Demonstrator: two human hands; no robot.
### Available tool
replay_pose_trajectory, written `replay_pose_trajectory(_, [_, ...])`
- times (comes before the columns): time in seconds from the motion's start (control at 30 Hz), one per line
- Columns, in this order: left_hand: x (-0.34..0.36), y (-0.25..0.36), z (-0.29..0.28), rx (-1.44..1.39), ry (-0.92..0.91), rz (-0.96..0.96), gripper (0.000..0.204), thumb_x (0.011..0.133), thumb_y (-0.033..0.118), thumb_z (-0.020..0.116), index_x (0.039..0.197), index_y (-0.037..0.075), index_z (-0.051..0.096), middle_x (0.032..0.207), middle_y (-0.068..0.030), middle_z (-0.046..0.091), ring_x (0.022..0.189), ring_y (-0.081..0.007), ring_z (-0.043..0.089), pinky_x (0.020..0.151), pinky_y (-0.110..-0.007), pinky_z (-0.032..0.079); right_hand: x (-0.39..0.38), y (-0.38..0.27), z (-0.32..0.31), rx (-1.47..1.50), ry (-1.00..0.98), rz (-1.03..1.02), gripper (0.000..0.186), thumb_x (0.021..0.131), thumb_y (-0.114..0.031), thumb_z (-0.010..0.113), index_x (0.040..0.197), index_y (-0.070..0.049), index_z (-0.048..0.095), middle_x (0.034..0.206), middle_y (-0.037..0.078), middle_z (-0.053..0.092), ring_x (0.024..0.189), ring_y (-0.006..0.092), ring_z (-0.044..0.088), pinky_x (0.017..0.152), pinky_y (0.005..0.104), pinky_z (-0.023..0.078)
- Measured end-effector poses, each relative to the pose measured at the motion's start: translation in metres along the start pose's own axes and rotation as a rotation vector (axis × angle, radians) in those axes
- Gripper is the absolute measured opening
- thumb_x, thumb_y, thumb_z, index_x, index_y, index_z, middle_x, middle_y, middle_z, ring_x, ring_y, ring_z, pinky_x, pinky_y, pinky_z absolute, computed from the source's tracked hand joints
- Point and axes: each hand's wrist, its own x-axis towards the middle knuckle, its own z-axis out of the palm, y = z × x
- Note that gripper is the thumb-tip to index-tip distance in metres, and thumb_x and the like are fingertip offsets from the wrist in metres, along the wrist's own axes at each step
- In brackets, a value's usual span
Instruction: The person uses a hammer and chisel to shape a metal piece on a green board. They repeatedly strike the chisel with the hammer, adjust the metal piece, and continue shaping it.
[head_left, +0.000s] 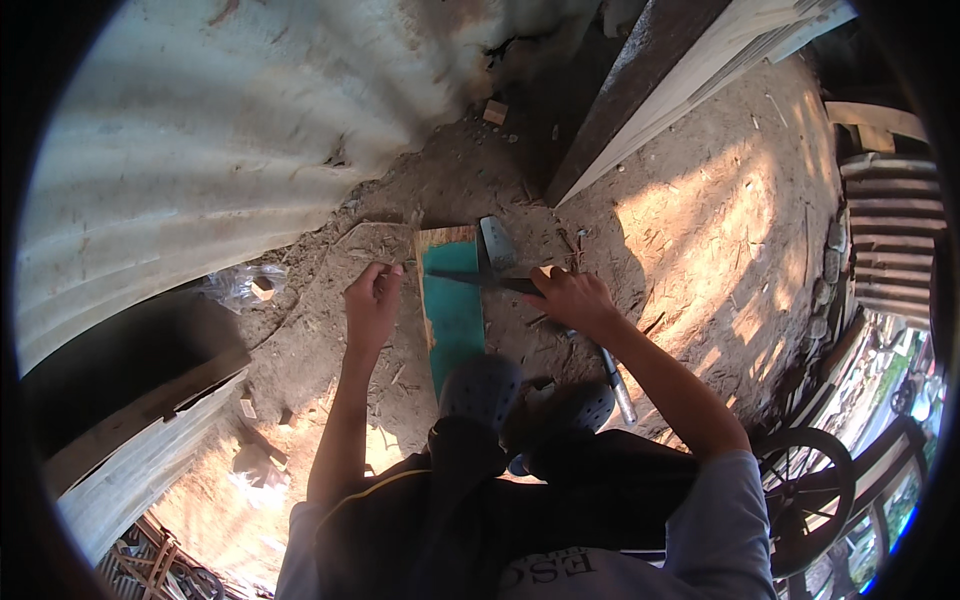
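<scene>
1. Head view: teal-painted rectangular wooden board (456, 325) lies flat on brown dirt ground (590, 225), btwn the hands, near end by the grey perforated left clog (481, 388); can't tell if clog presses on it.
2. R hand (577, 298): fingers wrapped round handle of long dark tapering blade (468, 277), which spans board's upper part; knife or saw unclear, contact w/ paint unclear.
3. L hand (370, 302): fingers curled closed just beside board's L edge; can't tell if anything small is pinched.
4. Progress, my read: early. Board's in one piece, no cut visible; paint covers most of it. Bare wood at far end + along L edge, maybe done work, maybe old wear.
5. Left: approx. whole painted face looks unworked.
6. Nearby: grey flat metal piece (496, 243) by board's upper R edge.
</scene>
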Motion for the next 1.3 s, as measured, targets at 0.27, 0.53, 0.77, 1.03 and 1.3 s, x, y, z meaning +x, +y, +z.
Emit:
replay_pose_trajectory(0.27, [0.000,-0.001,0.003,-0.060,0.028,0.018,0.025,0.091,0.022,0.062,0.082,-0.001,0.061,0.055,-0.0006,0.047,0.052,-0.0054,0.038,0.047,-0.026,0.031,-0.007,-0.011,0.006,-0.007,-0.047,-0.044,0.039,0.096,-0.043,0.047,0.107,-0.006,0.046,0.072,0.024,0.064,0.069,0.0450,0.064,0.058,0.0530,0.053])
replay_pose_trajectory(0.53, [0.001,-0.002,-0.003,-0.008,0.055,0.006,0.025,0.091,0.022,0.061,0.081,-0.001,0.061,0.054,0.0009,0.044,0.051,-0.0052,0.036,0.047,-0.026,0.030,0.012,-0.016,-0.005,0.103,-0.055,0.060,0.047,0.096,-0.050,0.043,0.112,-0.007,0.047,0.079,0.024,0.065,0.076,0.0429,0.065,0.064,0.0525,0.053])
replay_pose_trajectory(0.77, [0.003,-0.003,-0.001,0.015,0.072,0.033,0.023,0.091,0.020,0.061,0.081,-0.001,0.061,0.053,0.0012,0.042,0.051,-0.0056,0.035,0.046,-0.026,0.029,0.051,-0.013,-0.002,0.245,-0.088,0.465,0.053,0.095,-0.055,0.040,0.121,-0.010,0.052,0.091,0.023,0.066,0.085,0.0394,0.066,0.073,0.0502,0.054])
replay_pose_trajectory(1.03, [0.005,-0.014,-0.015,0.107,0.397,0.123,0.039,0.094,0.022,0.059,0.063,0.001,0.046,0.049,0.0001,0.035,0.050,-0.0070,0.029,0.045,-0.029,0.024,0.060,-0.025,0.006,0.193,0.076,0.352,0.050,0.093,-0.055,0.046,0.106,-0.007,0.056,0.070,0.020,0.065,0.069,0.0393,0.066,0.059,0.0491,0.054])
replay_pose_trajectory(1.3, [0.008,-0.015,-0.040,0.057,0.546,0.103,0.046,0.098,0.026,0.054,0.060,0.003,0.043,0.050,0.0010,0.031,0.050,-0.0067,0.026,0.045,-0.030,0.021,0.045,-0.036,-0.001,0.088,0.005,-0.014,0.053,0.091,-0.057,0.048,0.104,-0.006,0.056,0.071,0.018,0.065,0.068,0.0417,0.065,0.060,0.0495,0.054])
